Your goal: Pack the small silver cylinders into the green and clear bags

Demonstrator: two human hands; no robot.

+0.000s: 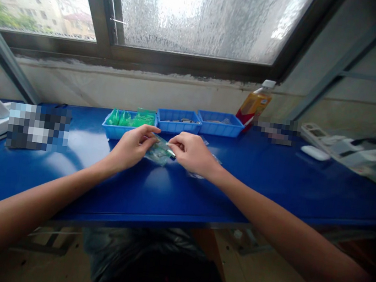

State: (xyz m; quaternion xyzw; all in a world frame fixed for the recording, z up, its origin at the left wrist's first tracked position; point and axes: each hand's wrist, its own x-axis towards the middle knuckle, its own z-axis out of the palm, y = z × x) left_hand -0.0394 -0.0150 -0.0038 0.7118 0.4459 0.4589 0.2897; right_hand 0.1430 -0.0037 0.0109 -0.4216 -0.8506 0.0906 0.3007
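Here, pinches the clear plastic bag (158,158) at left with the left hand (134,147), over the bench (263,169); pinches with the right hand (193,154) too, nearer the slanting shiny piece (171,153); cannot tell whether on it.

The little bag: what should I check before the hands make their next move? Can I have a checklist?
1. Left hand has a grip on the bag: ok, its finger and thumb pinch it.
2. Right hand is at the bag: ok, its fingertips are right by it.
3. The shiny part is inside the bag: cannot tell, fingers and clear plastic make it unclear.
4. No loose plastic near the hands: not ok, a clear piece lies by the right hand.
5. Green packets are in a blue tray: ok.
6. Bottle has its cap on: ok.
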